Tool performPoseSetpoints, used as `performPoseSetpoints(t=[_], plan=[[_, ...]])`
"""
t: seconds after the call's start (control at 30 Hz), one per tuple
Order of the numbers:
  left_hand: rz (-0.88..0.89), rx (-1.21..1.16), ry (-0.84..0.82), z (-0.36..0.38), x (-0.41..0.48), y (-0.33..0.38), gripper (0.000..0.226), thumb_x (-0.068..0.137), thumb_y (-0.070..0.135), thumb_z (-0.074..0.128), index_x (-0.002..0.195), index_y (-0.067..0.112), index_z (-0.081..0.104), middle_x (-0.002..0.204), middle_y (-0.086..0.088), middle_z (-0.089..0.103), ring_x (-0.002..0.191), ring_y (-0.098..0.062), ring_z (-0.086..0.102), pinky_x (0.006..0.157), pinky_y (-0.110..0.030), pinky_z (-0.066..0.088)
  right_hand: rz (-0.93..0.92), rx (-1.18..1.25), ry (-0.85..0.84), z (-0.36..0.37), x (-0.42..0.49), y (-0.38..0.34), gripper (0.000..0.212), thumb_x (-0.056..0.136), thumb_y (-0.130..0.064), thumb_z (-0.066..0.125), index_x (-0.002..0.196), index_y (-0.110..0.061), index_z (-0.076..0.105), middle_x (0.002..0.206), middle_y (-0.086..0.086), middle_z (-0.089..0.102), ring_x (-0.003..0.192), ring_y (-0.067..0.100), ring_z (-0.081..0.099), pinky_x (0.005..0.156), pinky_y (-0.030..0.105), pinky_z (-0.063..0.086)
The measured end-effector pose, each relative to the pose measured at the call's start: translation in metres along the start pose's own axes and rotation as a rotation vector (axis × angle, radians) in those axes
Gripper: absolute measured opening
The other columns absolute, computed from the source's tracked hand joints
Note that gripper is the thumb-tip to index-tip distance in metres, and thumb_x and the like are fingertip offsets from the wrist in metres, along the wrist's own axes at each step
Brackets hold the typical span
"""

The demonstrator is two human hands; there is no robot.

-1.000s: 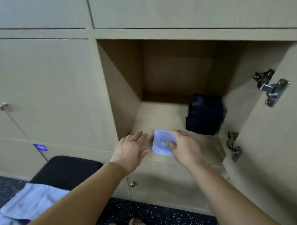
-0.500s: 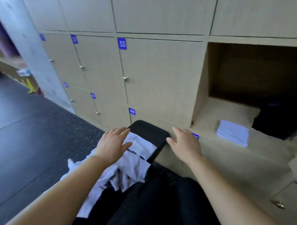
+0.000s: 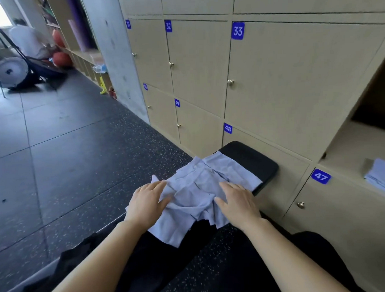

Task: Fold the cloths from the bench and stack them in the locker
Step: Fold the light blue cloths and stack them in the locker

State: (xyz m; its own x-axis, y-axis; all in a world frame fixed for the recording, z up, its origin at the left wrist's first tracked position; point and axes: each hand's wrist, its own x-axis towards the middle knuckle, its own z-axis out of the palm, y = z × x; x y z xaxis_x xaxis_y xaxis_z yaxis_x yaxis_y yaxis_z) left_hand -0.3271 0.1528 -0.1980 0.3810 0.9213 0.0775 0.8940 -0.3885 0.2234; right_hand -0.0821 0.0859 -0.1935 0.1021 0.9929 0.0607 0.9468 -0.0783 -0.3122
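The cloths lie heaped on the bench, long axis running far-right from the fingers, with left hand flat on the pile's left edge and right hand flat on its right, fingers straight and slightly apart, the open locker nearer the right.

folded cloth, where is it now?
Head view, far right: the folded cloth lies near the front lip of the open locker, right of the 47 label.
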Motion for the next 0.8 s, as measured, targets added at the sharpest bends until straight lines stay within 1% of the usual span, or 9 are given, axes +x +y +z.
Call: performPoseSetpoints(t=[0.17, 0.27, 0.33, 0.43, 0.53, 0.6, 0.7, 0.77, 0.8], plan=[[-0.008, -0.072, -0.008, 0.028, -0.005, -0.015, 0.044, 0.092, 0.037, 0.063, 0.131, 0.018, 0.059, 0.134, 0.003, 0.060, 0.125, -0.026, 0.054, 0.106, -0.040, 0.037, -0.111, -0.044, 0.010, 0.016, 0.011, -0.015, 0.036, 0.098, -0.033, 0.046, 0.130, -0.019, 0.050, 0.132, -0.004, 0.056, 0.123, 0.018, 0.049, 0.100, 0.030, 0.036], [-0.031, -0.124, 0.004, 0.041, -0.007, -0.022, 0.049, 0.090, 0.050, 0.052, 0.125, 0.019, 0.064, 0.127, 0.004, 0.064, 0.119, -0.023, 0.057, 0.102, -0.038, 0.041, -0.180, -0.044, 0.000, 0.031, 0.014, -0.020, 0.039, 0.097, -0.031, 0.048, 0.134, -0.019, 0.051, 0.133, -0.004, 0.057, 0.124, 0.018, 0.050, 0.101, 0.032, 0.035], [-0.024, -0.147, 0.027, 0.049, -0.009, -0.029, 0.058, 0.085, 0.055, 0.041, 0.122, 0.018, 0.065, 0.124, 0.005, 0.065, 0.114, -0.023, 0.060, 0.099, -0.036, 0.044, -0.200, -0.021, 0.004, 0.039, 0.018, -0.024, 0.039, 0.091, -0.026, 0.054, 0.129, -0.016, 0.058, 0.125, 0.000, 0.063, 0.117, 0.022, 0.057, 0.095, 0.037, 0.041], [-0.024, -0.165, 0.058, 0.060, -0.013, -0.037, 0.053, 0.084, 0.051, 0.043, 0.119, 0.019, 0.066, 0.124, 0.005, 0.065, 0.111, -0.024, 0.062, 0.096, -0.038, 0.048, -0.224, -0.007, 0.056, 0.050, 0.034, -0.031, 0.036, 0.077, -0.022, 0.064, 0.112, -0.012, 0.068, 0.106, 0.004, 0.070, 0.098, 0.027, 0.066, 0.081, 0.040, 0.052], [0.017, -0.181, 0.136, 0.067, -0.012, -0.036, 0.042, 0.082, 0.043, 0.050, 0.114, 0.022, 0.066, 0.121, 0.007, 0.064, 0.108, -0.021, 0.061, 0.092, -0.036, 0.050, -0.255, -0.006, 0.036, 0.056, 0.054, -0.042, 0.041, 0.077, -0.018, 0.070, 0.117, -0.011, 0.064, 0.113, 0.008, 0.067, 0.107, 0.031, 0.062, 0.089, 0.044, 0.049], [0.031, -0.216, 0.171, 0.069, -0.009, -0.035, 0.040, 0.080, 0.037, 0.054, 0.115, 0.021, 0.066, 0.121, 0.006, 0.064, 0.109, -0.019, 0.060, 0.095, -0.032, 0.046, -0.230, -0.028, 0.005, 0.058, 0.064, -0.045, 0.047, 0.084, -0.022, 0.065, 0.129, -0.012, 0.055, 0.125, 0.007, 0.061, 0.120, 0.029, 0.054, 0.099, 0.041, 0.041], [-0.131, -0.309, 0.136, 0.066, 0.001, -0.044, 0.052, 0.072, 0.028, 0.056, 0.122, 0.016, 0.065, 0.127, -0.001, 0.063, 0.116, -0.025, 0.057, 0.101, -0.034, 0.042, -0.114, -0.063, -0.091, 0.062, 0.077, -0.040, 0.054, 0.093, -0.033, 0.054, 0.141, -0.017, 0.037, 0.138, 0.002, 0.051, 0.131, 0.023, 0.040, 0.103, 0.035, 0.030], [-0.265, -0.297, 0.052, 0.060, 0.008, -0.049, 0.060, 0.069, 0.030, 0.045, 0.126, 0.021, 0.061, 0.126, 0.002, 0.063, 0.117, -0.026, 0.056, 0.097, -0.036, 0.043, -0.052, -0.044, -0.163, 0.062, 0.082, -0.036, 0.045, 0.092, -0.032, 0.054, 0.134, -0.019, 0.042, 0.134, 0.002, 0.054, 0.129, 0.024, 0.040, 0.099, 0.035, 0.031], [-0.311, -0.274, 0.006, 0.057, 0.010, -0.050, 0.061, 0.067, 0.030, 0.040, 0.126, 0.025, 0.058, 0.122, 0.004, 0.065, 0.115, -0.026, 0.056, 0.093, -0.037, 0.042, -0.056, -0.052, -0.154, 0.064, 0.083, -0.034, 0.030, 0.092, -0.030, 0.054, 0.121, -0.021, 0.050, 0.129, 0.003, 0.058, 0.126, 0.025, 0.043, 0.096, 0.034, 0.033]])
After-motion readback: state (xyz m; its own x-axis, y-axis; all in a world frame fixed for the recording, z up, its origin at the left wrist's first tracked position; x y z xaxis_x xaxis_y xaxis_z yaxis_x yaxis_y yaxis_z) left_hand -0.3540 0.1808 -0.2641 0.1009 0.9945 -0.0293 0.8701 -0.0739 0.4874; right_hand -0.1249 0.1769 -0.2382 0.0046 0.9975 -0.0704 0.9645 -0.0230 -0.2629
